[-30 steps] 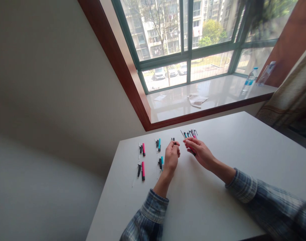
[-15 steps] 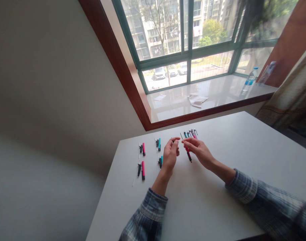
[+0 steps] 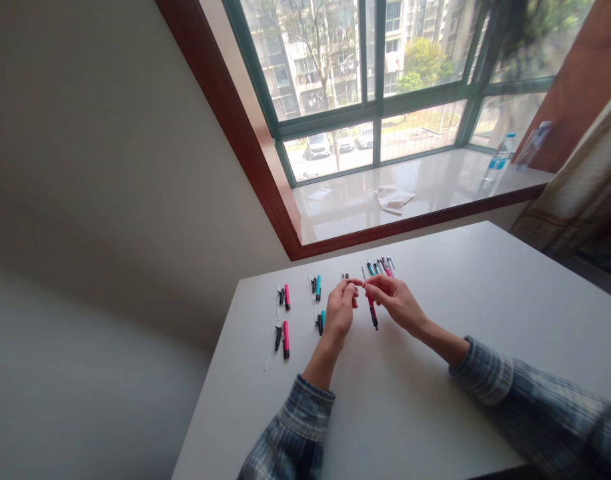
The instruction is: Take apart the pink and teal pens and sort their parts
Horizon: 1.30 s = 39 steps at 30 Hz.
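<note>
Closer together, that was the big change: the left hand and right hand had come in until their fingertips almost met over the white table, and the pen had swung steeper.

Right hand was mostly closed, pinching a pink and black pen between thumb and fingers. Its thin tip poked up past the fingers and its black end hung down above the table. Left hand was curled into a tight pinch right beside that tip, but I couldn't tell if it held anything, it's too small to see. A small dark piece sat just beyond those fingers.

Past the right hand lay a bunch of pens. Off to the left were short rows of pink pens and teal pens, with black caps beside them.
</note>
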Each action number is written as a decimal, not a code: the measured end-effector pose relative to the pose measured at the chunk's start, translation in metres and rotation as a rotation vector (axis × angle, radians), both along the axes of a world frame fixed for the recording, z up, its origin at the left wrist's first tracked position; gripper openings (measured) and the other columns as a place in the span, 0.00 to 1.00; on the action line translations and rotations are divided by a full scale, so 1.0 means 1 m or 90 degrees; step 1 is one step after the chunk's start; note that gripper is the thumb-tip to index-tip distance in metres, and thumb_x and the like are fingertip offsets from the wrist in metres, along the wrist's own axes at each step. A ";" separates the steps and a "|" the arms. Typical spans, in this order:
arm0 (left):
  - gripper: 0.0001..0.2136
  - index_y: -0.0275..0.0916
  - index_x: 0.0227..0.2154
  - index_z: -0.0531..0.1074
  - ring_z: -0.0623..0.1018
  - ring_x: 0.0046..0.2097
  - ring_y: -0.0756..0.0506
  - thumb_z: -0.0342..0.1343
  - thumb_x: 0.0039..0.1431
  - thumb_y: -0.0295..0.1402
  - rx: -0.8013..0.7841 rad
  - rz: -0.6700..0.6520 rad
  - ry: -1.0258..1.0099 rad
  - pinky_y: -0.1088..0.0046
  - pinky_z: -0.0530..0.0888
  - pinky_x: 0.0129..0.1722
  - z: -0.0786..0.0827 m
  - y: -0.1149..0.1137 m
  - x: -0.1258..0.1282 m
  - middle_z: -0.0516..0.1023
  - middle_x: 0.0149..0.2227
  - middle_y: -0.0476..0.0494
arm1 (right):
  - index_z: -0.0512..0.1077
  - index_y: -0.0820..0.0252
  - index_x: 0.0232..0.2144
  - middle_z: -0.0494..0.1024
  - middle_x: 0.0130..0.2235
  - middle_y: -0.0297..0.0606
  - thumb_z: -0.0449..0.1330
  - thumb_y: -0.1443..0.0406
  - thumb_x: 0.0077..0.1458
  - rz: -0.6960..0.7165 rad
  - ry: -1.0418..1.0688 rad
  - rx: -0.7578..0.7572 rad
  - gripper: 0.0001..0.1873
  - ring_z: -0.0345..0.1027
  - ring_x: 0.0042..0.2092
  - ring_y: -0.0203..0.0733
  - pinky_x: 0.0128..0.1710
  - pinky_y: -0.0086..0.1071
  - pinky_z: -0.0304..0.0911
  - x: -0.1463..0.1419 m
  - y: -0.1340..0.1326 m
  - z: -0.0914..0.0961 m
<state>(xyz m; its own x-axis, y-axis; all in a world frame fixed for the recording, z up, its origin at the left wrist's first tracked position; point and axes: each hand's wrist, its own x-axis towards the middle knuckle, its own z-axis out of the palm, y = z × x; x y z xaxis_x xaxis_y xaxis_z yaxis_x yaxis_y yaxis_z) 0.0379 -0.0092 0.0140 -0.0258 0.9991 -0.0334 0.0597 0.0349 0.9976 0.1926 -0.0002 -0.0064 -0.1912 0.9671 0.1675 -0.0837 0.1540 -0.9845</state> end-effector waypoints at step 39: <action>0.10 0.37 0.38 0.75 0.80 0.36 0.45 0.64 0.57 0.36 0.044 0.000 -0.009 0.67 0.76 0.39 -0.019 -0.011 0.024 0.82 0.37 0.41 | 0.65 0.56 0.39 0.64 0.22 0.24 0.64 0.54 0.55 -0.055 0.122 -0.162 0.17 0.54 0.22 0.33 0.22 0.28 0.48 0.000 0.002 -0.011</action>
